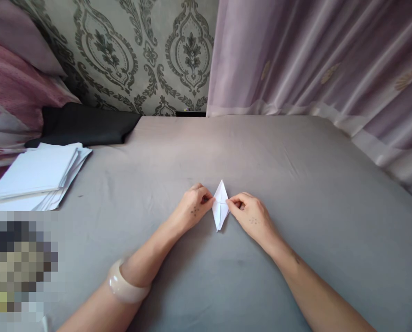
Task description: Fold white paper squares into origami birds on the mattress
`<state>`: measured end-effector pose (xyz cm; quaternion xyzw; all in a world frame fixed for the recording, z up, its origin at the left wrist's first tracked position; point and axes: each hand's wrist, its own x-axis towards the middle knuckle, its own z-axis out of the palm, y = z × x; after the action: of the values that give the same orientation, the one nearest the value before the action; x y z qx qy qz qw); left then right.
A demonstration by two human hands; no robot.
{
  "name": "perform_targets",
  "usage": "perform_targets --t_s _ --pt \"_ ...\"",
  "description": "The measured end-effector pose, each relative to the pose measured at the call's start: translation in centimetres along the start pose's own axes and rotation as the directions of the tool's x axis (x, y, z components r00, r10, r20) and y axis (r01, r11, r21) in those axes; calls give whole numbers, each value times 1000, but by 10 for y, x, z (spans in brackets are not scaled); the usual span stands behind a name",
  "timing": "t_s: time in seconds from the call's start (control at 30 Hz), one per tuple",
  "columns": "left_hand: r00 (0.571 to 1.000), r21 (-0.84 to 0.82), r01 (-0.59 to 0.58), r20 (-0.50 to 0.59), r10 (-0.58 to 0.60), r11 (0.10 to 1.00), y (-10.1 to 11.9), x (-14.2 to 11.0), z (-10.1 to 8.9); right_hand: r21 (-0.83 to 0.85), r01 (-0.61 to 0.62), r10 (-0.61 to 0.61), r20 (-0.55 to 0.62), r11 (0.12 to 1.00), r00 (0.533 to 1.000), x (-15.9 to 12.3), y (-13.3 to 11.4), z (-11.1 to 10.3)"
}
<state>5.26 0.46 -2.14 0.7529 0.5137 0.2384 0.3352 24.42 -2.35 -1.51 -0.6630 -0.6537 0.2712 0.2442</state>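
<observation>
A small sheet of white paper folded into a long diamond (220,210) is between my hands, just above or on the grey cloth; I cannot tell which. One point of it aims away from me and the other toward me. My left hand (196,203) pinches its left corner between thumb and finger. On the opposite side, my right hand (249,213) grips the right corner in the same way. Creases run down and across the middle of the paper. A pale bangle (127,285) circles my left wrist.
Grey cloth (261,157) covers the flat surface. At the left lie a stack of white paper (36,173) and a folded black cloth (88,124). Pinkish curtains (278,55) hang at the right, beside patterned wallpaper (150,50). The lower left corner is pixelated.
</observation>
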Motion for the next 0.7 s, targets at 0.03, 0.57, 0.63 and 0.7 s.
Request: perform_targets --t_s 0.03,0.57,0.63,0.7 --pt "1000 2 -3 -1 3 1000 -1 0 1 -2 2 -2 0 1000 1000 0 0 0" --pt "934 423 -356 182 307 833 13 -13 3 -171 308 -306 39 936 951 -13 -2 0" --pt "934 476 -357 212 289 804 17 -17 3 -266 366 -349 108 892 931 -19 -3 -1" --pt "938 518 -341 235 253 784 22 -21 2 -371 391 -357 158 842 920 -25 -4 -2"
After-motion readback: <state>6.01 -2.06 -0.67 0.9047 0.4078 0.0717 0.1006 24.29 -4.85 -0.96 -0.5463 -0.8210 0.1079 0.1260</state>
